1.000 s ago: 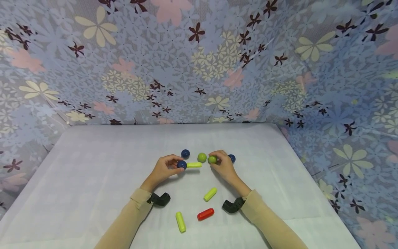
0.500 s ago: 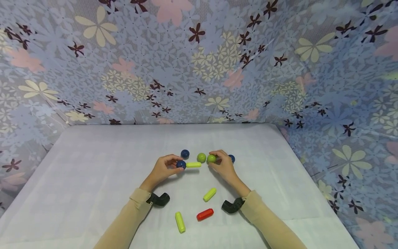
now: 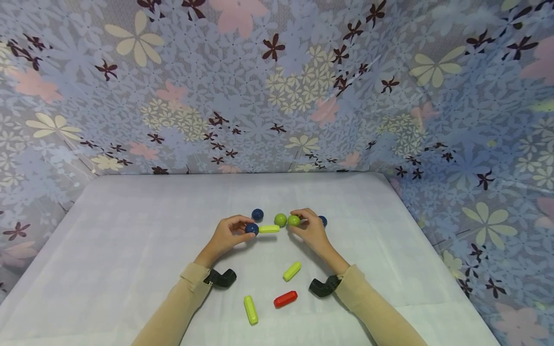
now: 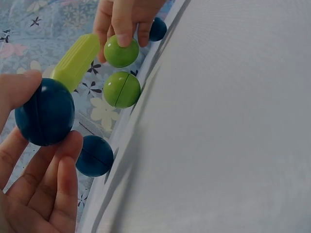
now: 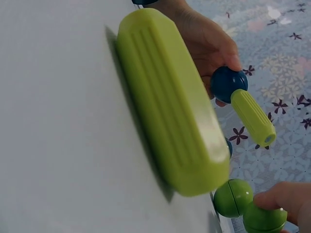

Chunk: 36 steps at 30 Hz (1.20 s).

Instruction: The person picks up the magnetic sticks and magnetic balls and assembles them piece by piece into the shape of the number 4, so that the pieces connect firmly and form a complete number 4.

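Note:
My left hand (image 3: 228,235) pinches a glossy blue ball (image 4: 46,111) between thumb and fingers. A yellow-green ribbed stick (image 4: 75,60) joins that ball end-on and points right, held off the table. With thumb and fingertips my right hand (image 3: 312,231) pinches a green ball (image 3: 294,220). Right beside it on the table is a second green ball (image 4: 121,90); in the right wrist view the two overlap, so contact is hard to tell. Another blue ball (image 3: 257,214) lies just beyond the left fingers. A third blue ball (image 3: 323,220) is partly hidden behind the right hand.
On the white-covered table (image 3: 143,230), nearer the body, lie a yellow-green stick (image 3: 292,271), a red stick (image 3: 285,299) and another yellow-green stick (image 3: 250,310). Flowered cloth (image 3: 242,96) hangs behind the table and at its right side. Dark wrist devices (image 3: 221,278) sit by both cuffs.
The green ball in my right hand has shifted very slightly left, closer to the other green ball. My left hand keeps its hold on the blue ball with the stick, almost still.

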Tool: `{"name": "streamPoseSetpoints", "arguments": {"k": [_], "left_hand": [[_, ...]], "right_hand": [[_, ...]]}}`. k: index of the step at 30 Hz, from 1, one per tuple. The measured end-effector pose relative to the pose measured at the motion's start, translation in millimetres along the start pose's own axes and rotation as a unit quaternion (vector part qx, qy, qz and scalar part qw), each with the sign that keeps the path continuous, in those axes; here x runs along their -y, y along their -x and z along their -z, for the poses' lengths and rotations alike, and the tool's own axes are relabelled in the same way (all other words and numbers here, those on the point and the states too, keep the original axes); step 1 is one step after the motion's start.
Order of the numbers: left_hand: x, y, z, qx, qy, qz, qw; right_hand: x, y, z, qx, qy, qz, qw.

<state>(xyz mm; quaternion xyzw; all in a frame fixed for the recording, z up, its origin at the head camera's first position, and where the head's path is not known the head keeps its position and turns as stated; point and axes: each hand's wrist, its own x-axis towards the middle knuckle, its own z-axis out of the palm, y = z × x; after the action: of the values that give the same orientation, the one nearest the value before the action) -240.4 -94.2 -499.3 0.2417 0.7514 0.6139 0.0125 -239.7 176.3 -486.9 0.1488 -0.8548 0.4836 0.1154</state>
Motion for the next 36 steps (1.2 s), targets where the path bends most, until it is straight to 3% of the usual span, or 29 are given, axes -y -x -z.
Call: {"name": "streamPoseSetpoints", "arguments": {"k": [4,11,21,30,36], "left_hand": [[-4.0,-0.3,0.0,0.000,0.001,0.013,0.9999],[-29.8,4.4,1.6,-0.001,0.004,0.005,1.0000],[-29.6,4.5,2.2,-0.002,0.010,0.010,0.9999],[-32.9,4.2,2.6,-0.002,0.002,0.010,0.9999],[-32.8,4.4,2.8,-0.002,0.002,0.012,0.9999]], "right_hand": [[2,0.6,1,0.009,-0.011,0.004,0.9999],[3,0.8,1,0.018,-0.042,0.025,0.9986],[2,2.4,-3,0.015,-0.062,0.086,0.9942],[12,2.8,-4,0.039,-0.048,0.025,0.9978],[31,6.2,-1,0.055,-0.045,0.019,0.9973]]}}
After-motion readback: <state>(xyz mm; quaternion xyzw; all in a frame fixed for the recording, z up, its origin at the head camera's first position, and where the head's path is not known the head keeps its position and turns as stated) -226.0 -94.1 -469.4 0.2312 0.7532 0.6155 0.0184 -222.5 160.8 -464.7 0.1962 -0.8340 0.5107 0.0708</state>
